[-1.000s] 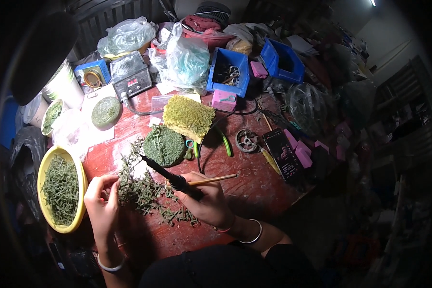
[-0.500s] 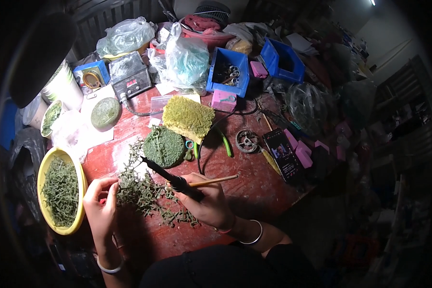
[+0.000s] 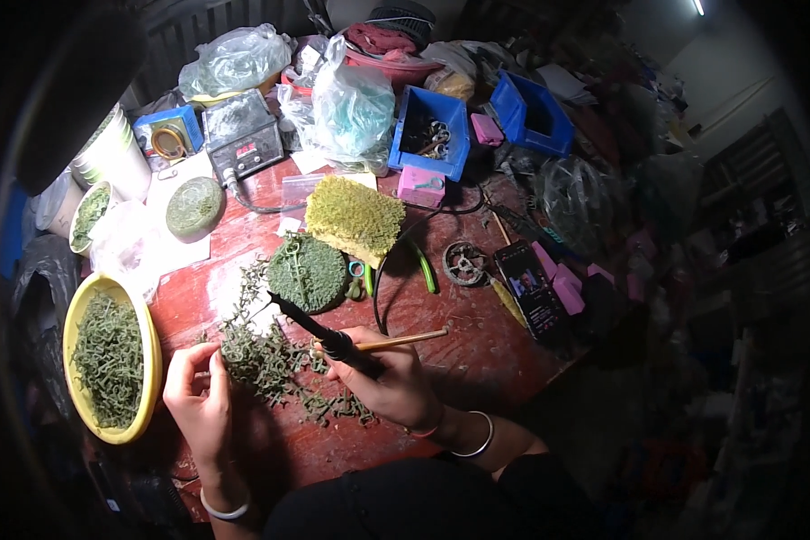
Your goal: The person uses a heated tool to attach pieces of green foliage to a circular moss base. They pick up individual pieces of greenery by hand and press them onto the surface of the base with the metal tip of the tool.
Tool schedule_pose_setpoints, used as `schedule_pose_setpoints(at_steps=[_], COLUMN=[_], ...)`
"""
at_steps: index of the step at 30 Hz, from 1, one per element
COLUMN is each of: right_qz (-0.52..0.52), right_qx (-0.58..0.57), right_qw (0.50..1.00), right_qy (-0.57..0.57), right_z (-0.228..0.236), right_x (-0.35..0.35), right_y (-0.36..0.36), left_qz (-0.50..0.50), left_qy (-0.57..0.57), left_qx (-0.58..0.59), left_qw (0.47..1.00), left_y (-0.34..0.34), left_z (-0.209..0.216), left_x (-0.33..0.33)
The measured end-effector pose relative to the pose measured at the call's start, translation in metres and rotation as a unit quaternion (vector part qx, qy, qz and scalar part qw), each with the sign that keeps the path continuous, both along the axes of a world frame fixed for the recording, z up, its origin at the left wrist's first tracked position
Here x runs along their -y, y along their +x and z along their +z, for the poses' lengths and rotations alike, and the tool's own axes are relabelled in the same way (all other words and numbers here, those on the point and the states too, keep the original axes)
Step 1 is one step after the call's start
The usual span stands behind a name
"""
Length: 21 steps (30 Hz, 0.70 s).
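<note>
Holding, right side: From where I stand, the right hand (image 3: 391, 387) is closed around a black pen-shaped tool (image 3: 308, 322) and a slim tan wooden stick (image 3: 405, 341). The tool points away from the body, its thin end over the far part of a loose heap of twisted green strands (image 3: 263, 364); I cannot tell whether it touches any.
Left fingers: The left hand (image 3: 198, 396) keeps thumb and forefinger narrow at the heap's left edge; whether a piece sits between them, I cannot tell.
Just changed: The left wrist has swung slightly inward, its fingertips staying beside the heap. The right hand has barely moved and the heap looks unaltered, so I take it as a small readjustment, the work no further along.
Green heap: It lies between the hands on a scuffed red tabletop (image 3: 477, 378), matte, knotty and curling, perhaps waxy.
Yellow bowl: Left of the left hand, an oval yellow bowl (image 3: 153, 360) with a smooth rim holds similar strands.
Round disc: Beyond the heap lies a round, dark green, grainy disc (image 3: 319, 283), a branching strand across it.
Spongy block: Just past that, a rectangular yellow-green block (image 3: 355, 211) shows a coarse, pitted face.
</note>
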State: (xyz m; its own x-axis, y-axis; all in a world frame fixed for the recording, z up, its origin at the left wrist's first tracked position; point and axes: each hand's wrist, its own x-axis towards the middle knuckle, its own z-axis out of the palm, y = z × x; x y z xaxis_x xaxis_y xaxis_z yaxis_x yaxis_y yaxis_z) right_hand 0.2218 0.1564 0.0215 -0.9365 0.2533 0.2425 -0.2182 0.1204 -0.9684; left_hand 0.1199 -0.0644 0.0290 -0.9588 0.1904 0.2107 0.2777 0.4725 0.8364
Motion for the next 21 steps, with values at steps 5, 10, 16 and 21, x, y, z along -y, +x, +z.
schedule_pose_setpoints(at_steps=[5, 10, 16, 21], right_qz=[0.012, 0.012, 0.02, 0.025], right_qx=[-0.006, 0.001, 0.007, 0.005], right_qw=[0.999, 0.999, 0.999, 1.0], right_qy=[0.033, 0.031, 0.027, -0.006], right_z=[-0.005, -0.005, -0.008, -0.005], right_x=[-0.004, -0.004, -0.003, 0.003], right_y=[0.002, 0.002, 0.002, -0.001], left_qz=[-0.04, -0.068, -0.039, -0.042], left_qy=[0.134, 0.177, 0.145, 0.184], left_qx=[0.016, 0.044, 0.042, 0.141], left_qw=[0.99, 0.981, 0.988, 0.972], left_y=[0.004, 0.01, 0.007, 0.01], left_z=[-0.001, -0.01, -0.016, 0.001], left_x=[-0.005, -0.007, -0.007, -0.011])
